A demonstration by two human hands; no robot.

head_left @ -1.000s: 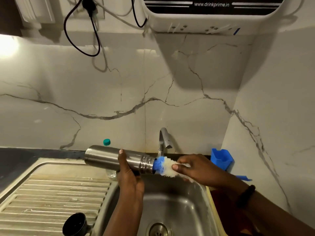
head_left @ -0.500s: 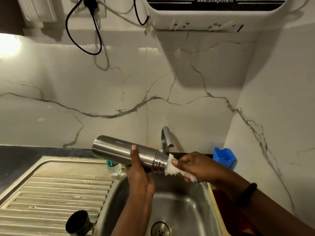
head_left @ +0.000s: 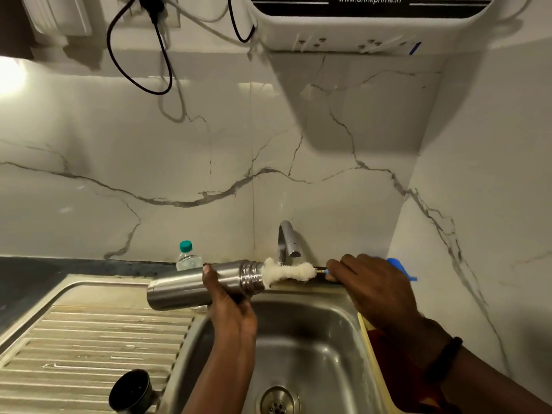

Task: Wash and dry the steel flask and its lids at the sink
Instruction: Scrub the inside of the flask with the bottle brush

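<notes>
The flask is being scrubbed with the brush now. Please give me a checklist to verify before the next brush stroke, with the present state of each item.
1. Left hand grips the steel flask firmly: ok.
2. Right hand holds the bottle brush by its handle: ok.
3. Bristles lined up with the flask mouth: ok.
4. Flask mouth is over the sink basin: ok.
5. Tap running: not ok, no water visible.
6. Inside of flask clean: cannot tell.

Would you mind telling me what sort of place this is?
Most likely a home kitchen: a steel sink with a ribbed draining board, a tap, and a wall-mounted water purifier above.
</notes>
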